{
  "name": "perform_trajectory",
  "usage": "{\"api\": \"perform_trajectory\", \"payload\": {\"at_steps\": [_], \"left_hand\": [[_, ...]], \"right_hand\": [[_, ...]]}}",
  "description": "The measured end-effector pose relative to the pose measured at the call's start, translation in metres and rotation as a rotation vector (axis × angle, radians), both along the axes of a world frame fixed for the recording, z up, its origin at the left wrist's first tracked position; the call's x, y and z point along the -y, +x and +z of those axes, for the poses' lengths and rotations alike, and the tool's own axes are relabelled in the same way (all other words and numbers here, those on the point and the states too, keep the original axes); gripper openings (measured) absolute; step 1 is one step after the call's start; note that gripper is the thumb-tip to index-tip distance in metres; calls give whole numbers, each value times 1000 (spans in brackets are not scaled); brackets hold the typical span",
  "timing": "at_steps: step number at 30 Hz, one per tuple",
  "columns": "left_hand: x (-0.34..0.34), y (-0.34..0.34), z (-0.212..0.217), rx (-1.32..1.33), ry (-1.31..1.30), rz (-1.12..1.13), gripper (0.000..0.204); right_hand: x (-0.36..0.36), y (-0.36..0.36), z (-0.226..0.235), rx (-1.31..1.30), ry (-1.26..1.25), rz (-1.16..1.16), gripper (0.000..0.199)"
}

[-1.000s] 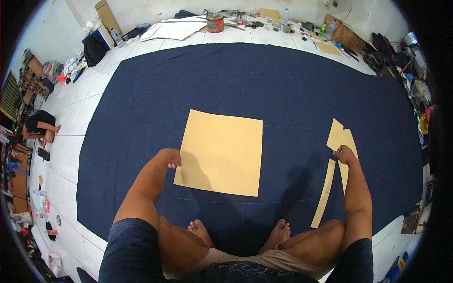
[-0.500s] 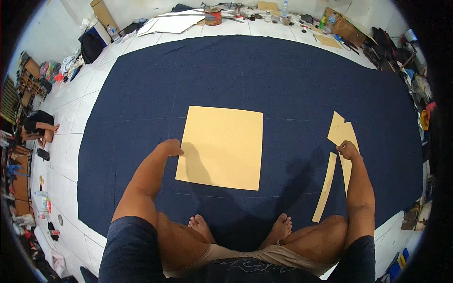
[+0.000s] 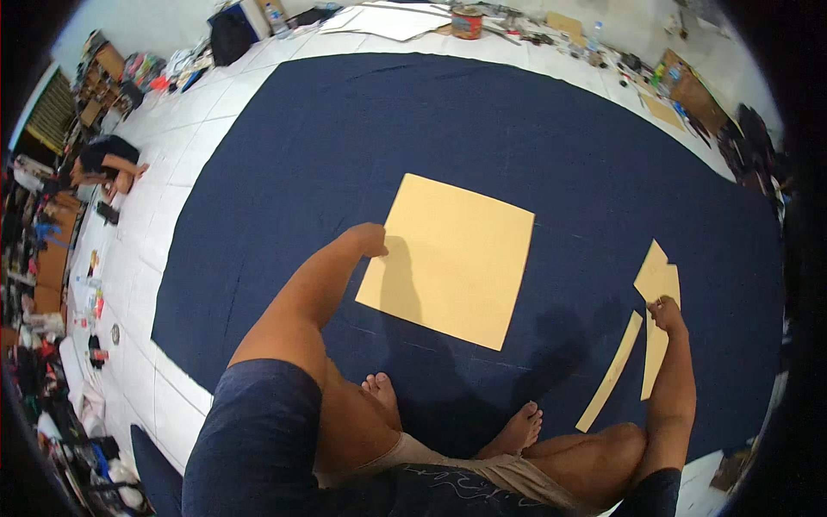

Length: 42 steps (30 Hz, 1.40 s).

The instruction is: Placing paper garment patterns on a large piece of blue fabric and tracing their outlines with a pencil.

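A large square sheet of yellow card (image 3: pixel 457 267) lies flat on dark navy cloth (image 3: pixel 345 129) spread over the floor. My left hand (image 3: pixel 369 239) is closed at the card's left edge, its fingertips partly hidden there. To the right, my right hand (image 3: pixel 665 315) rests over a tall, notched yellow card piece (image 3: pixel 660 277), covering its middle. Its fingers are bent together in a pinch; whatever is between them is too small to tell. A narrow, slightly curved yellow strip (image 3: pixel 610 370) lies just left of that piece. Faint pale lines run across the cloth.
My bare feet stand on the cloth near me. White floor tiles (image 3: pixel 138 284) border it. At the far edge are a red can (image 3: pixel 466 23) and white sheets (image 3: pixel 388 21). Clutter lines the left side, where another person (image 3: pixel 110 164) sits on the floor.
The whole view has turned, so the cloth and card pieces appear tilted clockwise and shifted right. Both hands stay beside the same pieces, which look unmoved on the cloth.
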<state>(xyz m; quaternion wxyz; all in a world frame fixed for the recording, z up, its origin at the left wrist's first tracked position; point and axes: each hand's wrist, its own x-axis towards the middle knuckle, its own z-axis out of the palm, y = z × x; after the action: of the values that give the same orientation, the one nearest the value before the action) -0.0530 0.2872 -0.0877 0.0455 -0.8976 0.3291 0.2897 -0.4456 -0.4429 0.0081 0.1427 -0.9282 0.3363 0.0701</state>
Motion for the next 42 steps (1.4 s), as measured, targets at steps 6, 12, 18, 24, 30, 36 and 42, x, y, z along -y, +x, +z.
{"api": "perform_trajectory", "payload": {"at_steps": [6,12,18,24,30,36,42], "left_hand": [[17,-21,37,57,7,169,34],[30,-27,60,-57,34,148,42],[38,-35,41,-20,-94,205,32],[-17,-6,22,0,-21,-5,38],[9,-32,76,-9,78,-45,39],[15,-35,82,-104,205,-52,41],[22,-30,72,-108,214,-66,40]], "right_hand": [[4,4,-9,19,221,-48,25],[-32,11,3,-64,274,-166,24],[-17,-14,5,-126,14,-22,61],[-52,23,15,-119,38,-30,63],[-63,28,29,-127,78,-31,42],[-76,33,40,-118,61,-49,38],[-70,25,37,-97,45,-47,37]]}}
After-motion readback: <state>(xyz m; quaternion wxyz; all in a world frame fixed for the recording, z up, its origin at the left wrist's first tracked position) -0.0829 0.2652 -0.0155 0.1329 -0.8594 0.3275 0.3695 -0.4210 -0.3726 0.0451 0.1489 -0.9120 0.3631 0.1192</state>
